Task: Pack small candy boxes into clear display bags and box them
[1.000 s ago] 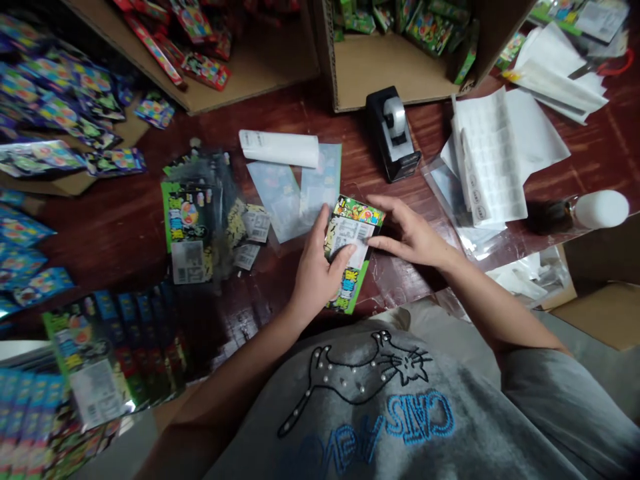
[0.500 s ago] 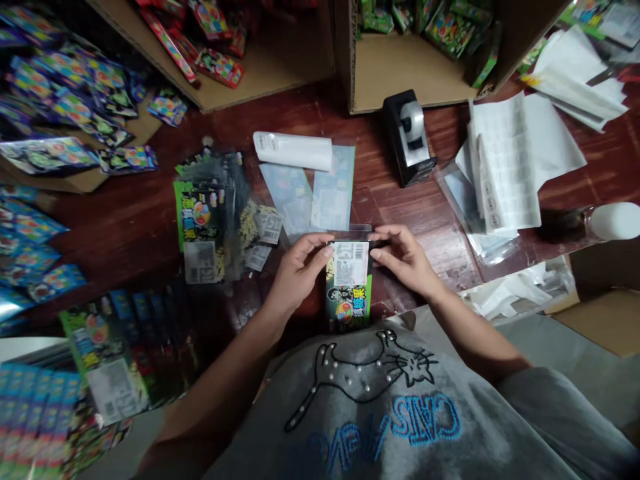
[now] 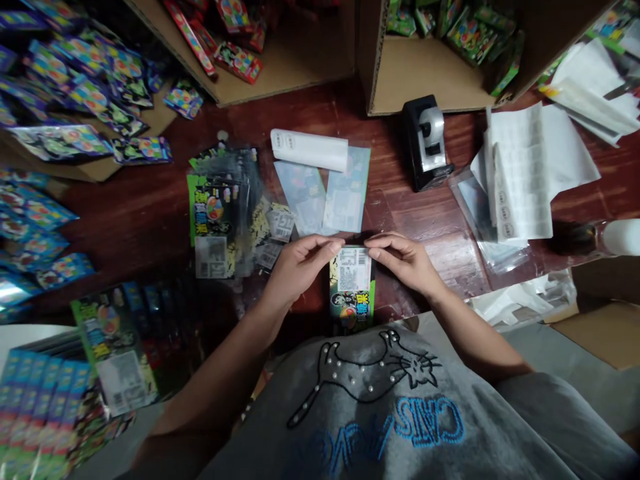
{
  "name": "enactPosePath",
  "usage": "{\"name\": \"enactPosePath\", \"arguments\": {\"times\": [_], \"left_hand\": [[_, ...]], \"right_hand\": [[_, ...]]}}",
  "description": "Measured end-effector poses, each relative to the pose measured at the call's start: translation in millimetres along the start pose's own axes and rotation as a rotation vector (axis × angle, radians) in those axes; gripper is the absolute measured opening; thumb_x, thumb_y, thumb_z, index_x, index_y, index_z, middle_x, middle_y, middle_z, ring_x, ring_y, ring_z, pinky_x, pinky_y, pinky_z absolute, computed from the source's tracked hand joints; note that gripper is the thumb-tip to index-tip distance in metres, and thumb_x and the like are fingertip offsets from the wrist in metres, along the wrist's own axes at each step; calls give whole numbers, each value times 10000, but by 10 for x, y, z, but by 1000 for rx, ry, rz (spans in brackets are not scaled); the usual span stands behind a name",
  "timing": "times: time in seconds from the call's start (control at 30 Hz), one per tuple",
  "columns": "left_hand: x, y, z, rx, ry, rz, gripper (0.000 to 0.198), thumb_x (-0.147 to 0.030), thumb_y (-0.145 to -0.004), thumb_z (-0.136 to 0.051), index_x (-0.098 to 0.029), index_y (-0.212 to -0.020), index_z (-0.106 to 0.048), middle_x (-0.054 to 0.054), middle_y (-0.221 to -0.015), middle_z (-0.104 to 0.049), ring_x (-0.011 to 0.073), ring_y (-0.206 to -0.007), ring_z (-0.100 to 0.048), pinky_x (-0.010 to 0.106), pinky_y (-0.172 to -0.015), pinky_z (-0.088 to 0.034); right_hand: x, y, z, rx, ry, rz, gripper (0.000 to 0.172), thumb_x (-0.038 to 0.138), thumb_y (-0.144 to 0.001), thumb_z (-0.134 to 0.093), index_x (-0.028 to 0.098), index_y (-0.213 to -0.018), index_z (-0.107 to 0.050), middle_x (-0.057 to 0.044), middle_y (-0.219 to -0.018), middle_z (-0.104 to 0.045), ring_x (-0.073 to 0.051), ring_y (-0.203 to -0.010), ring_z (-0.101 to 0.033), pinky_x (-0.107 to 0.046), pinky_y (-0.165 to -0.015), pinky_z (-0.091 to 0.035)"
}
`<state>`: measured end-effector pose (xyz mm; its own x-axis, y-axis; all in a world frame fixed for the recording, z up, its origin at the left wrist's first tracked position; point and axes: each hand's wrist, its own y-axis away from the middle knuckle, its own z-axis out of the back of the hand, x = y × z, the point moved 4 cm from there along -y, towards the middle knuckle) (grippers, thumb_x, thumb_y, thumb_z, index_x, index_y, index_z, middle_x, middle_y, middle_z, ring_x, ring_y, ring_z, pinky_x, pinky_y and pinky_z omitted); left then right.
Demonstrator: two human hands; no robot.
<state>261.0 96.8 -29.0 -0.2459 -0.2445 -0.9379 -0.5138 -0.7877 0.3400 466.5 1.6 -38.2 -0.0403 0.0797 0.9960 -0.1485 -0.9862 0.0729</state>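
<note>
A printed candy packet (image 3: 353,308), black and green with a white barcode label, lies at the table's front edge against my shirt. My left hand (image 3: 299,270) pinches its top left corner between thumb and fingers. At the top right corner, my right hand (image 3: 406,263) holds the same edge in a similar pinch. The packet's lower end is close to the shirt. Left of my hands is a stack of similar packets (image 3: 215,207), with small barcode labels (image 3: 281,223) beside it. Pale blue-backed sheets (image 3: 345,197) lie just beyond my fingers, partly under a white label roll (image 3: 310,150).
A black tape dispenser (image 3: 425,143) stands at the back right. Label sheets (image 3: 523,173) and a white-capped bottle (image 3: 620,237) are farther right. Cardboard boxes (image 3: 420,77) of small packs line the back. Purple packs (image 3: 90,93) and upright packets (image 3: 45,400) fill the left.
The clear flap that stuck up past the packet's top edge no longer shows there. Both hands stay at that edge, the right fingers slightly nearer the left. The whole view has shifted a little.
</note>
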Motion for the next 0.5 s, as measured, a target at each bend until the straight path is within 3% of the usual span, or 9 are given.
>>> {"name": "enactPosePath", "arguments": {"times": [0.1, 0.23, 0.4, 0.5], "left_hand": [[-67, -32, 22, -5, -48, 13, 268, -440, -839, -848, -193, -935, -814, 78, -1030, -846, 217, -952, -768, 340, -906, -579], [-163, -98, 61, -33, -77, 21, 215, -387, -804, -841, -186, -856, -786, 52, -889, -831, 182, -811, -742, 297, -772, -564], [-152, -85, 139, 99, -115, 35, 254, -426, -834, -834, -207, -961, -838, 63, -1006, -856, 199, -899, -781, 340, -862, -609], [-75, -94, 169, 126, -108, 19, 234, -393, -827, -835, -219, -984, -834, 62, -1047, -859, 205, -933, -800, 354, -886, -627]], "right_hand": [[52, -102, -11, 16, -43, -100, 211, 461, -923, -826, 250, -938, -822, -24, -985, -823, -177, -943, -746, -376, -942, -589], [71, -222, -40, -13, -133, -273, 316, 488, -787, -930, 217, -889, -804, -14, -889, -807, -159, -815, -703, -333, -827, -571], [73, -230, 10, 83, -90, -294, 323, 539, -838, -878, 224, -874, -817, -20, -916, -828, -165, -830, -720, -351, -871, -575], [144, -309, 56, 229, 20, -192, 342, 569, -918, -796, 235, -843, -812, -39, -985, -843, -203, -933, -764, -375, -896, -583]]}}
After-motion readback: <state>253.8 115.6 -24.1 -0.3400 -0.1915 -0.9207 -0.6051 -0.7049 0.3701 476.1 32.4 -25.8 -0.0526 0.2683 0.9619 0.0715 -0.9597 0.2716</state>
